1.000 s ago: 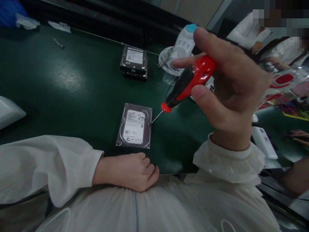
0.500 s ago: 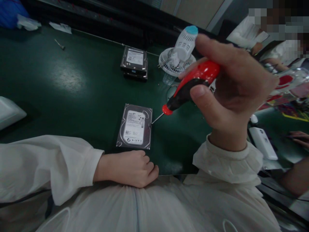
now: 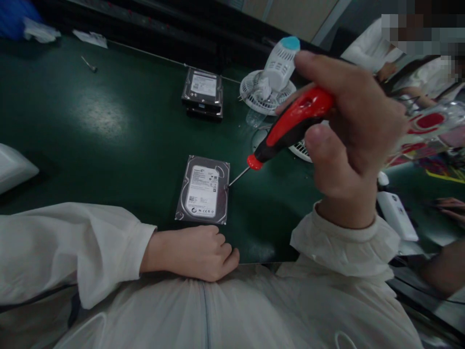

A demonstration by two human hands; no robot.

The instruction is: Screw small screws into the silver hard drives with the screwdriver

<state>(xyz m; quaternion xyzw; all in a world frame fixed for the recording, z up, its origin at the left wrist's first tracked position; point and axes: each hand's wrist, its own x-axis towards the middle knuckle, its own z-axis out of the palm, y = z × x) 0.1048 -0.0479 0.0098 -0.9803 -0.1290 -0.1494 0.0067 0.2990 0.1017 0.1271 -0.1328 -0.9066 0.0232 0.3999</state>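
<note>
A hard drive [image 3: 202, 194] lies label side up on the green table, close to its front edge. My right hand [image 3: 358, 118] is closed around the red and black handle of a screwdriver [image 3: 290, 123], with the thumb and index finger loosely placed. The screwdriver slants down to the left, and its tip meets the drive's right edge at about mid-length. Just below the drive, my left hand [image 3: 198, 252] rests as a closed fist at the table edge; nothing shows in it, though its underside is hidden.
Behind the drive stands a stack of hard drives [image 3: 202, 92], beside a small white fan [image 3: 279, 70]. A white object [image 3: 14, 167] sits at the left edge. To the right are a white device [image 3: 397, 215] and another person's hand [image 3: 452, 208]. More people sit at the upper right.
My right thumb has shifted right along the screwdriver handle, and the hand has turned slightly. The screwdriver tip stays at the drive's edge. My left hand and the drive have not visibly moved.
</note>
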